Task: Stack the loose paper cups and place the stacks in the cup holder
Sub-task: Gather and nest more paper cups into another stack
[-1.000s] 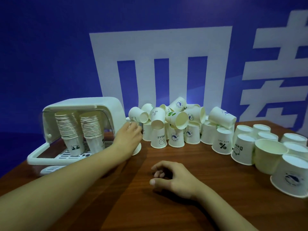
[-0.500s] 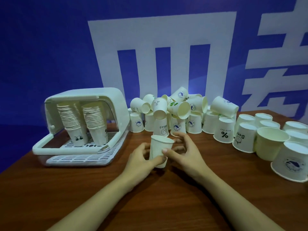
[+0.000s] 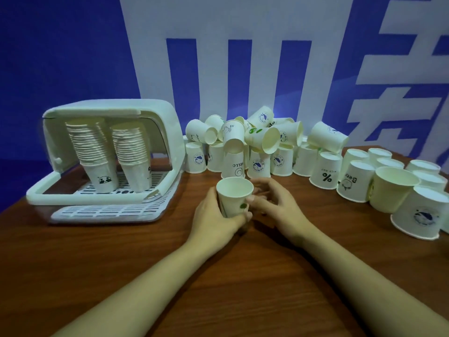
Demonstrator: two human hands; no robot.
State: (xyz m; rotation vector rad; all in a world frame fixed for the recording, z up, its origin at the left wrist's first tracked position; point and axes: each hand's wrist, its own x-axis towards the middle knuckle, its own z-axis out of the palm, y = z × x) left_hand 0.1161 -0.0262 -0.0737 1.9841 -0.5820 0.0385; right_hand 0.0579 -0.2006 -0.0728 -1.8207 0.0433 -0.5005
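An upright white paper cup (image 3: pixel 233 196) with a small green mark stands in the middle of the table. My left hand (image 3: pixel 213 215) grips it from the left, fingers wrapped under its base. My right hand (image 3: pixel 272 203) is beside it on the right, thumb touching its side, fingers curled behind it. A heap of loose paper cups (image 3: pixel 257 147), some upside down and some on their sides, lies behind. The white cup holder (image 3: pixel 167 132) at the left has its lid up and holds two tall cup stacks (image 3: pixel 94 152).
More upside-down cups and one large upright cup (image 3: pixel 393 188) crowd the table's right side. The brown wooden table (image 3: pixel 121 263) runs toward me. A blue wall with white characters stands right behind the heap.
My left hand has brought one cup from beside the holder to the table's middle. My right hand has come up to meet it. The view has moved closer.
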